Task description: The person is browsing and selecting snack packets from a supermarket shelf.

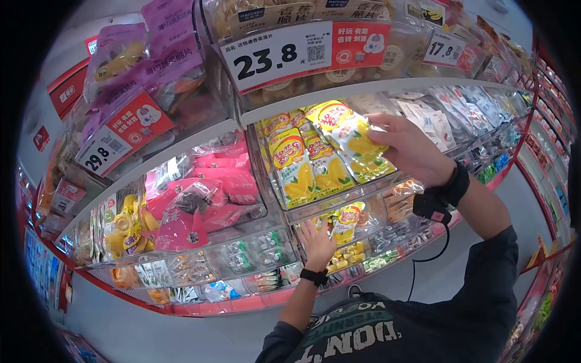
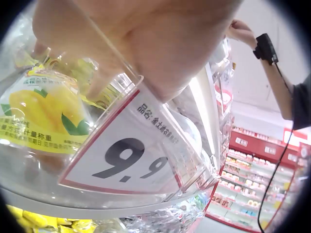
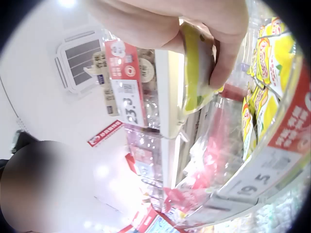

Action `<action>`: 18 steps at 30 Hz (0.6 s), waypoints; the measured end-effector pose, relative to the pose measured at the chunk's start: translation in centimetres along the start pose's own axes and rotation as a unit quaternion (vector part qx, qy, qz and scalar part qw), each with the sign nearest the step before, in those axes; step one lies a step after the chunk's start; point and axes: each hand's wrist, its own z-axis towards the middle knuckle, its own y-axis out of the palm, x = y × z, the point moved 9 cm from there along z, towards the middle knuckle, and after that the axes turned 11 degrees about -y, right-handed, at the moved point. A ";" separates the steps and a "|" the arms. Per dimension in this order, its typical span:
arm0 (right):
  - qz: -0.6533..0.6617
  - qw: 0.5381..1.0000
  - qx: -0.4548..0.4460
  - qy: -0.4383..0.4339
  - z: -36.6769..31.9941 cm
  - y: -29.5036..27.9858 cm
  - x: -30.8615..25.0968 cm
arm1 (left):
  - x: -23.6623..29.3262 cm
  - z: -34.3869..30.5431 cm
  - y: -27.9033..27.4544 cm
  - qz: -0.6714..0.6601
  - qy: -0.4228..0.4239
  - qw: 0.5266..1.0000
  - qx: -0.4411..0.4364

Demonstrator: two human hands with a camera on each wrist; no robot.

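**Mango packet [image 1: 342,124] in right hand [image 1: 420,148], over upper bin [image 1: 342,193]**

Right thumb and fingers pinch the packet, above others like it. Left hand [image 1: 319,247]: fingers spread at lower bin [image 1: 376,213]; some fingertips hard to make out behind plastic, left wrist view. Head view: 23.8 card [image 1: 278,57], 17.8 card [image 1: 443,49], 29.8 card [image 1: 104,150], MACCADY label [image 1: 252,15]. Packet's red lettering partly legible. Left wrist view alone shows 9.9 card [image 2: 127,162]; right wrist view alone, 19.5 card [image 3: 262,170].
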 end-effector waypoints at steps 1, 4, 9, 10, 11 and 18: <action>-0.024 0.999 -0.017 -0.017 1.6 0.3 -0.3 | 0.0 0.0 0.0 -0.009 -0.007 1.000 -0.015; -0.204 0.978 -0.008 -0.053 6.9 -2.8 0.7 | -0.7 0.3 0.3 -0.015 -0.016 1.000 -0.001; -0.611 0.766 -0.013 -0.198 4.2 1.0 -2.9 | -1.2 0.6 1.0 -0.042 -0.024 0.999 0.012; -0.664 0.697 -0.025 -0.270 2.4 2.8 -3.1 | -1.2 0.5 0.9 -0.037 -0.039 0.999 0.004; -0.630 0.702 -0.059 -0.328 0.8 4.5 -3.5 | -0.9 0.5 0.6 -0.030 -0.053 0.998 -0.004; -0.412 0.754 -0.411 -0.304 -10.0 10.8 -2.9 | -0.8 1.0 -0.4 -0.114 -0.037 0.992 0.046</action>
